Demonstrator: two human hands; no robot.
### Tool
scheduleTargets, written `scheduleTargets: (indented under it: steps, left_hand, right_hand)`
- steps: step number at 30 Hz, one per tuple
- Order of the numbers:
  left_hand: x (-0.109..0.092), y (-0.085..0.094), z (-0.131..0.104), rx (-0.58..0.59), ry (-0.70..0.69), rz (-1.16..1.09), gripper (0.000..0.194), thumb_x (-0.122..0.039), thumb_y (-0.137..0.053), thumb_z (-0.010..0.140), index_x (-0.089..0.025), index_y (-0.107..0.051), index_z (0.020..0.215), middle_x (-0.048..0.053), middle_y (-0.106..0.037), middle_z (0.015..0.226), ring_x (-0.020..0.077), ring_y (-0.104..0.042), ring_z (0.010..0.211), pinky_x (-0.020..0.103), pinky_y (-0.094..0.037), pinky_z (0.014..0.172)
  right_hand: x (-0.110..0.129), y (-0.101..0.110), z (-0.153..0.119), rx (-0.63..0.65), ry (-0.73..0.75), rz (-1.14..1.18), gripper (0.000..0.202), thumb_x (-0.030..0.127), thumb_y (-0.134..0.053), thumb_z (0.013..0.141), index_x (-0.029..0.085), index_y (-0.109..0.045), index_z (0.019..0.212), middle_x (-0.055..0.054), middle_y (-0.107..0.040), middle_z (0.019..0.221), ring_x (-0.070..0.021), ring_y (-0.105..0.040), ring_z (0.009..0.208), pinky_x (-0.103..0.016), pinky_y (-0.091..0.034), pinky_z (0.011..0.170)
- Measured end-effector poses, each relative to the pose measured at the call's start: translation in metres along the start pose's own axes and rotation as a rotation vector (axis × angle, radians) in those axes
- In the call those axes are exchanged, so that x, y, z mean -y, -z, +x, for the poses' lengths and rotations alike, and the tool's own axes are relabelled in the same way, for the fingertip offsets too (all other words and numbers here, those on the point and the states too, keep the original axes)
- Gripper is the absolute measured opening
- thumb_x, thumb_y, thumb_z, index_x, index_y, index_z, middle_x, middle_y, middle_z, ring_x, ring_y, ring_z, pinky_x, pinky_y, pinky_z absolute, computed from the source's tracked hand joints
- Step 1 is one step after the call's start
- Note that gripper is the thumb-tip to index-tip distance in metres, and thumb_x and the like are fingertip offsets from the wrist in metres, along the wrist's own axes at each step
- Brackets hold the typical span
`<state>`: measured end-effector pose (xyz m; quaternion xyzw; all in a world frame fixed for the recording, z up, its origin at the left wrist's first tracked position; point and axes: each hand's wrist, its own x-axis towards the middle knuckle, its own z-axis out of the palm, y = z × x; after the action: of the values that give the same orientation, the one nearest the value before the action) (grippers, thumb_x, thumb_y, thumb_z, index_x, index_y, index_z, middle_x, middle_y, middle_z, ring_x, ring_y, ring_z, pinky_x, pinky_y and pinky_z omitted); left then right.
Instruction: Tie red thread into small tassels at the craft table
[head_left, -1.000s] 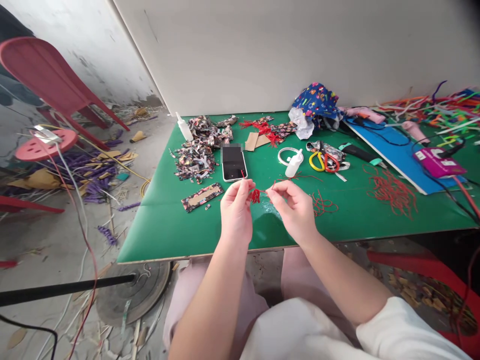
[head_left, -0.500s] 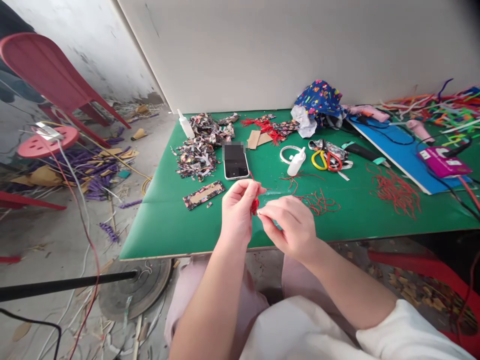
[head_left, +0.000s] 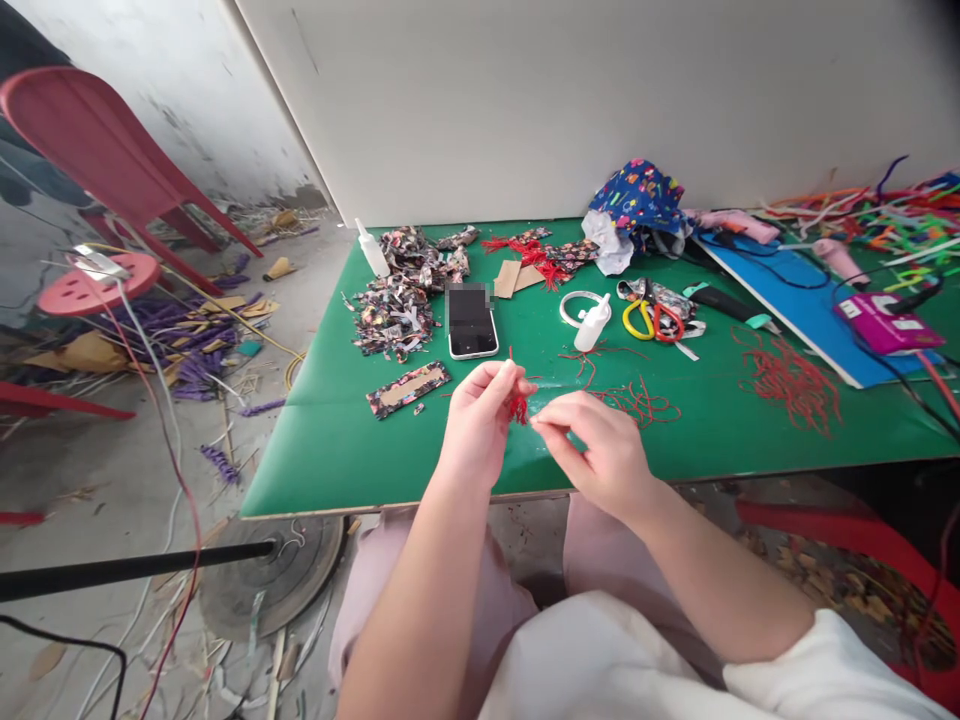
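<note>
Over the front of the green table, my left hand (head_left: pixel 480 415) pinches a small red tassel (head_left: pixel 518 408), whose strands hang out beside the fingers. A bit of red cord sticks up above the thumb. To its right, my right hand (head_left: pixel 589 440) has thumb and forefinger pressed together near the tassel's loose ends; whatever lies between those fingertips is too small to make out. Thin red cords (head_left: pixel 637 403) lie loose on the table just beyond my right hand. A flower-patterned strip with a brown card middle (head_left: pixel 409 390) lies left of my left hand.
Behind my hands are a phone (head_left: pixel 472 325), a white squeeze bottle (head_left: pixel 593 325), a white ring (head_left: pixel 574 310) and yellow-and-red-handled scissors (head_left: pixel 654 322). Patterned fabric scraps (head_left: pixel 397 300) are heaped at left. A blue board (head_left: pixel 780 310) and a purple box (head_left: pixel 889 325) are at right.
My right hand has moved slightly right, away from my left. More of the red tassel's strands show, spread out between the hands.
</note>
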<state>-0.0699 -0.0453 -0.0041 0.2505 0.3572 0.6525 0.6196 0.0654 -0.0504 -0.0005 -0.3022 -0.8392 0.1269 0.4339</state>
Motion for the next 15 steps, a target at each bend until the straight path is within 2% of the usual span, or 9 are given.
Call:
scheduleTargets:
  steps: [5,10,15]
  left_hand:
    - [-0.007,-0.004,-0.005,0.081,0.187,-0.254,0.011,-0.027,-0.065,0.074,-0.017,-0.061,0.071,-0.004,-0.061,0.066,0.0103,-0.063,0.076,0.022,-0.048,0.073]
    - [-0.011,-0.005,-0.009,0.099,0.318,-0.412,0.013,-0.026,-0.061,0.077,-0.018,-0.062,0.068,-0.002,-0.066,0.073,0.0128,-0.064,0.079,0.027,-0.051,0.072]
    - [-0.012,-0.004,-0.01,0.101,0.332,-0.453,0.012,-0.026,-0.063,0.076,-0.017,-0.062,0.068,-0.003,-0.064,0.071,0.0116,-0.063,0.076,0.028,-0.051,0.074]
  right_hand:
    - [0.001,0.008,0.0,-0.135,-0.233,0.199,0.011,0.01,-0.055,0.08,0.021,-0.056,0.082,0.001,-0.059,0.076,-0.0088,-0.056,0.065,-0.022,-0.047,0.063]
    - [0.002,0.007,0.002,-0.164,-0.357,0.358,0.009,0.014,-0.054,0.082,0.023,-0.057,0.083,0.002,-0.059,0.078,-0.0091,-0.058,0.067,-0.023,-0.048,0.063]
    - [0.003,0.006,0.004,-0.195,-0.421,0.421,0.006,0.019,-0.055,0.083,0.024,-0.059,0.082,0.003,-0.059,0.077,-0.0085,-0.057,0.064,-0.023,-0.047,0.063]
